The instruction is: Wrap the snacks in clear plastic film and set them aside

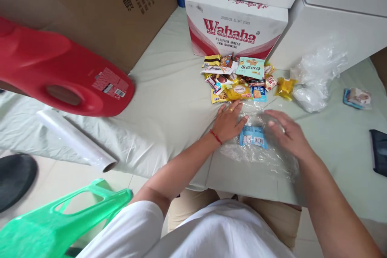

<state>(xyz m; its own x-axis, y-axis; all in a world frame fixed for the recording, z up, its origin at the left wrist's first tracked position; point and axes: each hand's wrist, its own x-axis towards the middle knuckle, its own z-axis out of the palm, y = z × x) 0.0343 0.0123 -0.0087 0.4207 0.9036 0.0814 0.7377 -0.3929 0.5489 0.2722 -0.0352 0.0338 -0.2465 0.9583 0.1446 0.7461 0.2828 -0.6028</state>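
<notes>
A sheet of clear plastic film [242, 153] lies crinkled on the cloth-covered table in front of me, with a small blue snack packet [253, 137] on it. My left hand [229, 123] rests flat on the film's left part, fingers spread, just left of the packet. On the right side, my right hand [286, 133] is over the film, slightly blurred, its fingers stretched out and the thumb apart. Beyond my left fingertips is a pile of wrapped snacks [238, 92], several in yellow, blue, red and green wrappers.
A white and red carton [232, 28] stands behind the snacks. Crumpled clear plastic [314, 84] and a small packet [357, 98] lie right. A red jug [105, 84], a roll of film [75, 139] and a green bag [36, 229] are left.
</notes>
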